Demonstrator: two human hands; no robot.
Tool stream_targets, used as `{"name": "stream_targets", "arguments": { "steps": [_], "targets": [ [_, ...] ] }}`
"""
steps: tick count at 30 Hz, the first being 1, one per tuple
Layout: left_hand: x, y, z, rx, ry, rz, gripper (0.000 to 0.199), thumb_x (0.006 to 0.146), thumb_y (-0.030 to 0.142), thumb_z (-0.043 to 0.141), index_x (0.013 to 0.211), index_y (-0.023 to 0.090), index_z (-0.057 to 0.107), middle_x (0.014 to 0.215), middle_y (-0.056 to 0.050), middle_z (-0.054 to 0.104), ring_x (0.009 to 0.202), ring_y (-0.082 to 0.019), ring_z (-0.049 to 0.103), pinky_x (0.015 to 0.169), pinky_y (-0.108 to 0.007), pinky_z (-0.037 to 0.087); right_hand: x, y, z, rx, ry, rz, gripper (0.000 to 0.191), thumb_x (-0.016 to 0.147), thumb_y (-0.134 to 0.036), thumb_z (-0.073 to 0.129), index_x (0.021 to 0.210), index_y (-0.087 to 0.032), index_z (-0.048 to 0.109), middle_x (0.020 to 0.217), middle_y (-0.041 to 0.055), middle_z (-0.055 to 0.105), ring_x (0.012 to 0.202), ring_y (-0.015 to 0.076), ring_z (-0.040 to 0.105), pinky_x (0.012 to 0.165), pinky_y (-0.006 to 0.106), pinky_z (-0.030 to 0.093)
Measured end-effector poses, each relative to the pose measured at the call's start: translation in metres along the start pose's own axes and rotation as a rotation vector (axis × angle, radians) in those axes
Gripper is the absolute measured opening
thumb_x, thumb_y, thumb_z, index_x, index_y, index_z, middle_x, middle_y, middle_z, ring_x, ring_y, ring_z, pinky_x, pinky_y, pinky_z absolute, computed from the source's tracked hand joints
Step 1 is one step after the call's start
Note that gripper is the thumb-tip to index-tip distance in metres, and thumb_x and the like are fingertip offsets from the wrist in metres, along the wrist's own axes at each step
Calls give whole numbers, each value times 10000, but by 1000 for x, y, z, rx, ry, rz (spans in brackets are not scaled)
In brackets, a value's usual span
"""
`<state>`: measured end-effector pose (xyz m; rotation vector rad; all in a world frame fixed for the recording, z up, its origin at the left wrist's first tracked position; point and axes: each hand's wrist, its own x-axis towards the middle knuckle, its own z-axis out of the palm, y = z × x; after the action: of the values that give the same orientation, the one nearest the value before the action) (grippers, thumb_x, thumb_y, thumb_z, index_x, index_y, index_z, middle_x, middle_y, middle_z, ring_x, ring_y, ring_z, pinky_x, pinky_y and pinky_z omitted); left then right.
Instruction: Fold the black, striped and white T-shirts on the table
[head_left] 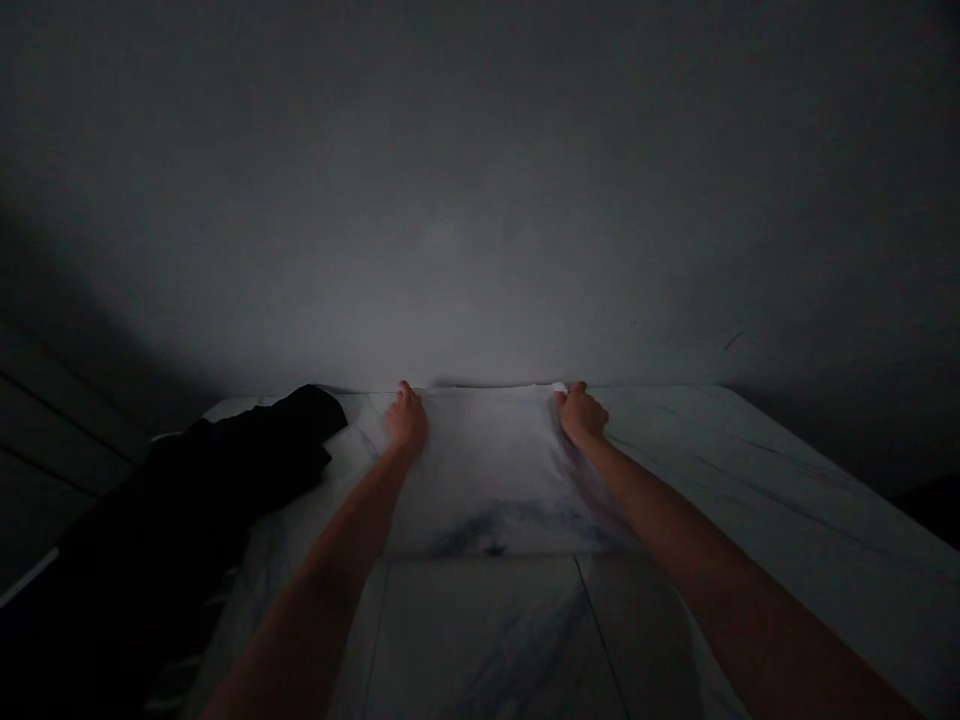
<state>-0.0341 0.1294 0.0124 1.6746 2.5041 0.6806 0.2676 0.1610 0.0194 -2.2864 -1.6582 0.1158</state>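
A white cloth [487, 450] with a dark bluish patch near its front edge lies spread on the table, its far edge close to the wall. It may be a garment, but the dim light hides its exact kind. At its far left corner my left hand [407, 418] is closed on the edge, thumb side up. My right hand [583, 412] pinches the far right corner, where a small white bunch of fabric shows by the fingers. Between the hands the cloth looks fairly flat, with creases along its right side.
The marble-patterned table [720, 470] runs back to a plain grey wall [480, 200]. Black fabric [247, 450] lies heaped on the left side and hangs over the edge. Thin dark seams cross the tabletop in front of the cloth. The whole scene is dim.
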Motion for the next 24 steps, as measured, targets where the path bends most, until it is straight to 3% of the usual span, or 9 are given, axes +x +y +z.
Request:
{"name": "stream_targets", "arguments": {
  "steps": [5,9,12,14,16,18,20,24],
  "targets": [
    [-5,5,-12,120,-34,30,427,986,178,281,1365,173,477,1123,-195,659,961,-308,674,787,-368,461,-2,4,-9,-51,-45,-88,375,1016,-284,400,1326,-98,500,1081,222,706,1028,294,692,825,361,495],
    [-18,20,-23,151,40,81,443,962,139,300,1352,128,510,1290,-259,559,1119,-361,607,899,-446,446,-21,-14,-14,-66,58,-118,407,998,-199,339,1349,-83,510,1336,271,570,1245,313,557,987,417,420],
    [-48,34,-16,176,103,241,460,971,225,362,1399,113,489,1453,-255,455,1334,-402,434,1062,-519,346,-60,-35,-5,-60,51,-381,470,1011,-336,344,1432,-174,479,1550,183,386,1418,326,351,1116,504,286],
    [-69,36,-8,169,28,365,517,976,338,416,1458,156,445,1540,-199,388,1423,-386,329,1138,-526,267,-87,-42,5,-36,-89,-574,533,1013,-480,322,1484,-255,429,1618,108,282,1476,305,246,1152,540,225],
    [-83,25,-3,170,-88,429,547,983,407,416,1491,205,414,1582,-144,348,1465,-351,274,1175,-520,220,-102,-37,12,-29,-206,-666,582,1008,-545,295,1523,-285,367,1641,78,226,1499,273,194,1179,529,176],
    [-87,6,-5,185,-149,417,548,996,421,385,1506,218,394,1601,-127,315,1483,-326,251,1184,-513,213,-100,-21,12,-53,-227,-639,597,1008,-538,308,1544,-276,326,1643,77,217,1507,260,172,1195,507,136],
    [-85,-16,-14,206,-171,362,556,1001,419,375,1517,212,370,1614,-130,281,1485,-327,247,1180,-516,222,-86,2,6,-86,-212,-511,590,1010,-516,324,1546,-269,318,1640,86,227,1504,273,179,1192,514,147],
    [-84,-44,-35,232,-160,268,528,991,375,397,1463,140,416,1552,-183,384,1436,-329,344,1154,-479,286,-67,41,-14,-105,-141,-317,547,1011,-421,378,1481,-143,412,1568,174,360,1429,277,356,1145,433,293]
  ]
}}
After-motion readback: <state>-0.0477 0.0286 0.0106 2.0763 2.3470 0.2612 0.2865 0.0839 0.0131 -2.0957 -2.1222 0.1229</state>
